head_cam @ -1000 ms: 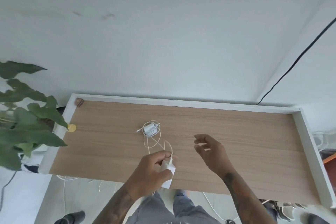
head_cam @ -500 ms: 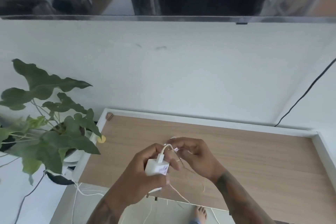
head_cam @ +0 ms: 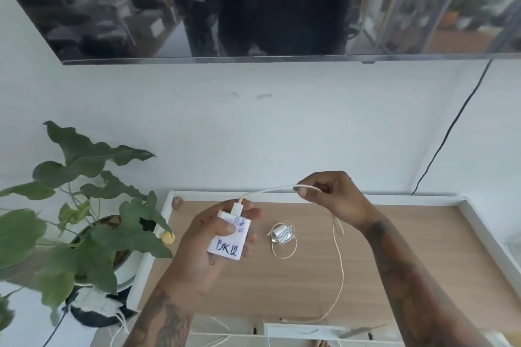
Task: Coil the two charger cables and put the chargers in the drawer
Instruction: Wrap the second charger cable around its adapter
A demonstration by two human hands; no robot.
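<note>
My left hand (head_cam: 217,245) holds a white charger block (head_cam: 229,239) with handwriting on its side, raised above the wooden tabletop (head_cam: 282,284). Its cream cable (head_cam: 339,267) runs from the plug up to my right hand (head_cam: 332,197), which pinches it, then hangs down in a long loop to the table's near edge. A second small white charger (head_cam: 280,232) lies on the tabletop between my hands, with its cable wound loosely around it. No drawer can be made out for certain.
A potted plant (head_cam: 84,228) with broad green leaves stands off the table's left end. A dark screen (head_cam: 282,5) hangs on the white wall, and a black wire (head_cam: 448,132) runs down the wall at right. A small yellow disc (head_cam: 168,238) sits at the left rim.
The view has tilted upward. My right hand has slid along the cable, up and to the right, drawing it out from the charger. My left hand has lifted the block clear of the table.
</note>
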